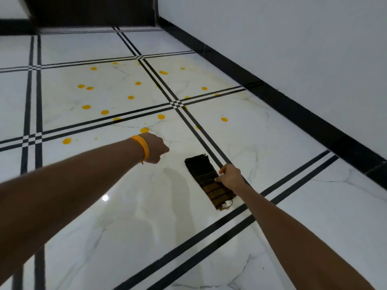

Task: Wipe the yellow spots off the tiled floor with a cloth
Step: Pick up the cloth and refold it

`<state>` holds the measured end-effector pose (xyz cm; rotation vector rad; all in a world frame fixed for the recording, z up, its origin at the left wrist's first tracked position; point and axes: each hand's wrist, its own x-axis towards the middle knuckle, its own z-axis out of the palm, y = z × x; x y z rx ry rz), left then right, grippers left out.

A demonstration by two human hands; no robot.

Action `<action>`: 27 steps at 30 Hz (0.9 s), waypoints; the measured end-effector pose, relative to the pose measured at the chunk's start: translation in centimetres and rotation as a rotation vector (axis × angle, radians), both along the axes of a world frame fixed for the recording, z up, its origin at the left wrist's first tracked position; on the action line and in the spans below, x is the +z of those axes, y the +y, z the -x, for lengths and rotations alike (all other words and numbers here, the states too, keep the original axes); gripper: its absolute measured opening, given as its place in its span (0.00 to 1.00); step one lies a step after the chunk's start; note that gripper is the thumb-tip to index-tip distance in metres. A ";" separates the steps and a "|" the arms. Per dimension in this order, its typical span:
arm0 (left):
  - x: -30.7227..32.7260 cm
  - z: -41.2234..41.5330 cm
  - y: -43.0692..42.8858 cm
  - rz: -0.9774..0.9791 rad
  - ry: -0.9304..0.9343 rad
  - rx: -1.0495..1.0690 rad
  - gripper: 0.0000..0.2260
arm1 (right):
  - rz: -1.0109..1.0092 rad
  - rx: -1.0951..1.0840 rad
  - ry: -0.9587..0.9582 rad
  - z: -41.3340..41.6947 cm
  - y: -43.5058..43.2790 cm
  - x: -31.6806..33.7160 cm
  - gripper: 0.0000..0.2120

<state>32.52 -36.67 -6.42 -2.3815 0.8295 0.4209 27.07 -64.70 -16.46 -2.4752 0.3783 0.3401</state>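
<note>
Now, down on the white tiled floor [278, 143], yellow spots [161, 116] are scattered across the far tiles, thickest around the crossing of the black double stripes [175, 104], with one spot just beyond the left hand [156, 148]. A black skirting board [272, 95] runs along the foot of the pale wall [293, 38] on the right, and a dark panel [94, 11] closes off the far end. Nothing lies between the cloth and the nearest spots except bare tile.

The cloth [202, 170] is a dark brown folded strip lying flat on the near tile, just left of a stripe pair. Its long axis runs from far-left to near-right, with the frayed end pointing back toward the person.

The right hand [230, 176] pinches the cloth's right edge about halfway along, thumb and fingertips closed on the fabric. The left hand, with an orange wristband [144, 147], shows only its back, well apart from the cloth. Its fingers curl under out of sight, so I cannot tell whether it holds anything.
</note>
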 end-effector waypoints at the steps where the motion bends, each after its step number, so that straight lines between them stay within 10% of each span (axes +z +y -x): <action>1: 0.4 -0.1 -0.5 0.021 0.006 0.023 0.19 | 0.007 0.006 -0.004 0.0 0.1 0.0 0.12; 9: 1.0 0.5 -5.0 0.218 -0.019 -0.027 0.18 | -0.043 0.046 -0.184 -0.9 -0.1 2.3 0.11; 19: 0.5 1.7 -8.5 0.954 0.275 0.299 0.20 | -0.315 0.327 -0.157 -1.2 -0.1 10.1 0.09; 27: 2.9 2.1 -9.1 1.009 0.361 0.313 0.13 | -0.074 0.524 -0.170 -1.7 -0.2 14.9 0.11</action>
